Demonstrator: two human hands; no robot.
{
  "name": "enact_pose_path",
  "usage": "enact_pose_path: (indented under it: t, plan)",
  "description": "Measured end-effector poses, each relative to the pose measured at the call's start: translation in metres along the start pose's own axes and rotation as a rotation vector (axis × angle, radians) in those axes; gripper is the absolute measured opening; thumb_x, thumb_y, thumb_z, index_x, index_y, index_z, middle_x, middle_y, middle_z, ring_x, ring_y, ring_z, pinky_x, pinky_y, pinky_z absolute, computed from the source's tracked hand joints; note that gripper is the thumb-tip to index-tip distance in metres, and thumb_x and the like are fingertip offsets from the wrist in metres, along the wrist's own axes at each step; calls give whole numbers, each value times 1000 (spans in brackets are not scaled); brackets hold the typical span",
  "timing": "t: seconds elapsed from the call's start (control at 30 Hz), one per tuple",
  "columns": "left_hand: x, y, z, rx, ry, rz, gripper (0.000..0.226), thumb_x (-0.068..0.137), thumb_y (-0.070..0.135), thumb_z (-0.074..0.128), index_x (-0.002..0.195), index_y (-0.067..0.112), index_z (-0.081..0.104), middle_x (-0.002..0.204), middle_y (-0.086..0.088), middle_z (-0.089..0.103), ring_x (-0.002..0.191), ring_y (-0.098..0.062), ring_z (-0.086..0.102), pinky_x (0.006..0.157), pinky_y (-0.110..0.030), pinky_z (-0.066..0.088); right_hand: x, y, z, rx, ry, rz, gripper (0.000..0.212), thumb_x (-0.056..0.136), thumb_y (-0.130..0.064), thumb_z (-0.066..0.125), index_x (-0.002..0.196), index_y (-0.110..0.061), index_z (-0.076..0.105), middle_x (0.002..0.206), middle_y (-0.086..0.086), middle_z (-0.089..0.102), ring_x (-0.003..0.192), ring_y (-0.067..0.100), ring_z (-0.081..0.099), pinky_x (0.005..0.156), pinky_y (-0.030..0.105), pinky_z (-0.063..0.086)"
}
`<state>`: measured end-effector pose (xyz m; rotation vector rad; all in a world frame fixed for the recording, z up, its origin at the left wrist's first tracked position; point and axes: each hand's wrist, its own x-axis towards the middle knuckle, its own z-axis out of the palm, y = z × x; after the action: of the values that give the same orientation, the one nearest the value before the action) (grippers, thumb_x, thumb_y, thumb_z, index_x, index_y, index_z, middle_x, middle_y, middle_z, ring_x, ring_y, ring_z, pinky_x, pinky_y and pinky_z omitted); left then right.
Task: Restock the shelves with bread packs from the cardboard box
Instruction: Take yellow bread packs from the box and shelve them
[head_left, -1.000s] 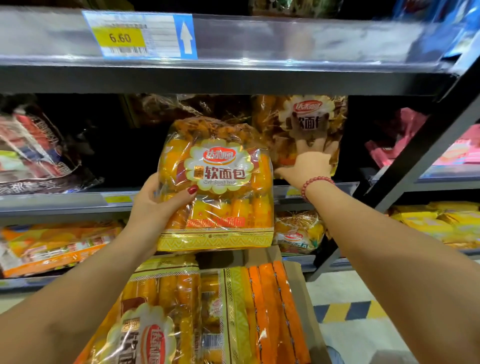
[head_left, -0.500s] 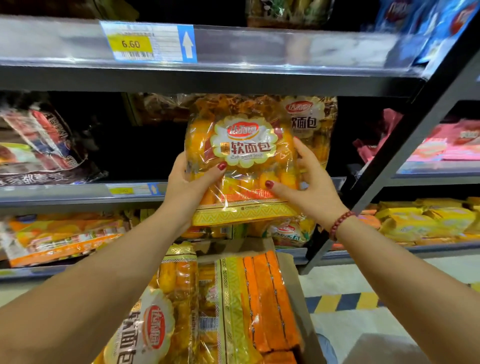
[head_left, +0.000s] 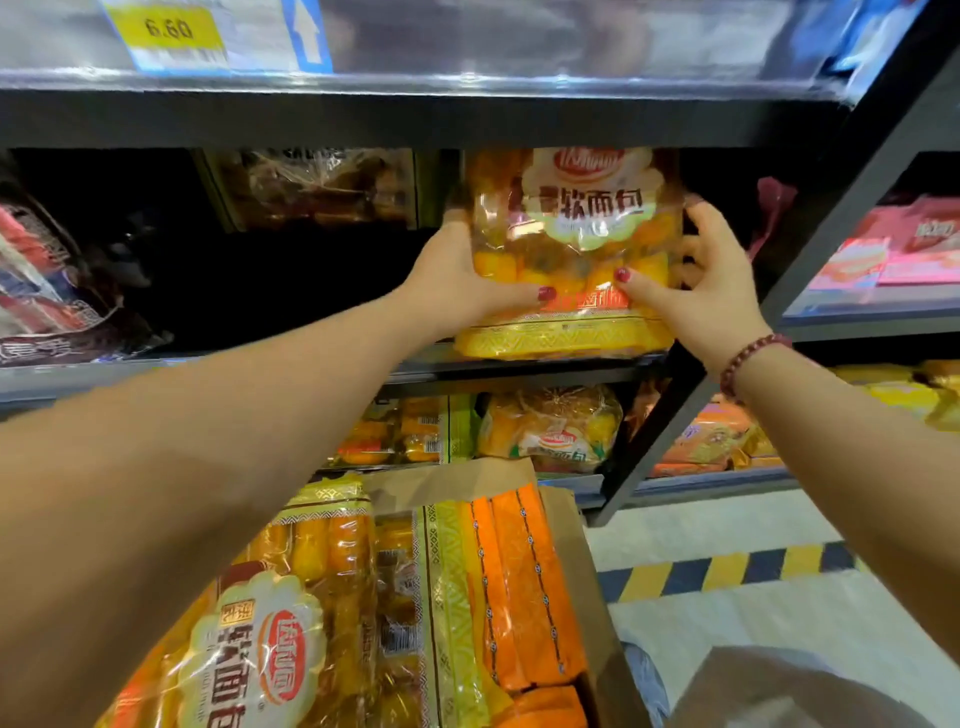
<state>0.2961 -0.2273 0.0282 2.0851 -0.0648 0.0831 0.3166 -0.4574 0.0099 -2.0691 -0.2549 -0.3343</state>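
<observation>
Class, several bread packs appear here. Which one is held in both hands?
The bread pack upright at the middle shelf's front, gripped by the left hand and right hand. The other packs lie untouched in the cardboard box or on shelves.

Glossy clear plastic bread pack (head_left: 571, 249), matt brown cardboard box (head_left: 597, 597), dark metal shelf (head_left: 363, 119)

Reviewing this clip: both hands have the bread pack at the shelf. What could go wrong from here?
1. The bread pack stands upright with its bottom seam right at the shelf edge; released too early, it may tip forward into the cardboard box.
2. Its top sits close under the upper shelf, so it could snag while going in.
3. The left hand and right hand squeeze its sides, which might squash the soft bread.
</observation>
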Motion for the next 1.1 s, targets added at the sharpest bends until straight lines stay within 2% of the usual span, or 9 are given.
enact_pose_path:
  t: [0.13,0.33,0.43,0.5,0.57,0.67,0.83,0.93,1.1]
  plan:
    - [17,-4,5,2,-16,-51,47,78,29,81,112,16,51,97,12,56,90,-4,58,70,-14,48,18,9,7,-6,25,-1,80,79,-26,76,145,-19,31,135,-3,49,122,12,50,102,39,46]
    - [34,-2,2,-124,-68,-212,27,83,27,76,97,24,53,85,14,58,76,-1,57,55,-9,47,39,16,17,61,72,15,87,77,-15,76,148,-19,25,143,-2,42,129,9,43,108,34,40]
    - [43,-8,5,-128,-87,-240,33,86,23,73,114,23,56,97,9,56,95,-8,56,83,-18,46,44,20,20,60,67,5,92,76,-18,77,149,-19,22,144,-4,40,131,10,42,109,35,39]
    - [41,-10,6,-111,-90,-247,32,90,22,69,119,24,56,102,7,55,101,-9,54,87,-21,42,43,23,23,13,75,4,91,77,-23,76,149,-19,21,143,-4,40,131,11,41,111,36,37]
    - [40,-12,8,-83,-91,-269,39,90,27,69,127,20,56,107,9,57,102,-9,54,88,-18,43,37,26,25,-123,83,14,83,81,-28,72,147,-16,24,141,2,42,130,16,42,110,35,36]
    - [34,-12,12,-62,-75,-299,42,87,39,69,125,25,54,102,10,55,89,-6,53,69,-6,43,26,26,29,-275,105,28,74,86,-32,66,145,-12,26,139,10,43,128,23,42,106,37,38]
    - [19,-30,13,121,155,-100,79,70,47,83,132,13,47,121,-3,56,112,-20,55,83,-28,46,15,21,29,-355,123,2,71,86,-36,66,142,-13,27,133,9,44,119,22,48,96,34,43]
    - [4,-40,11,276,90,45,107,69,37,86,152,25,19,151,-11,30,136,-25,39,105,-38,44,5,25,24,-259,108,-15,94,79,-32,74,149,-25,12,138,4,41,121,19,48,96,36,47]
    - [2,-42,12,321,72,86,108,75,24,84,155,35,11,158,-11,17,139,-34,36,104,-45,48,-4,28,23,-299,62,-54,99,78,-13,76,149,-36,10,135,3,42,121,19,48,96,40,49]
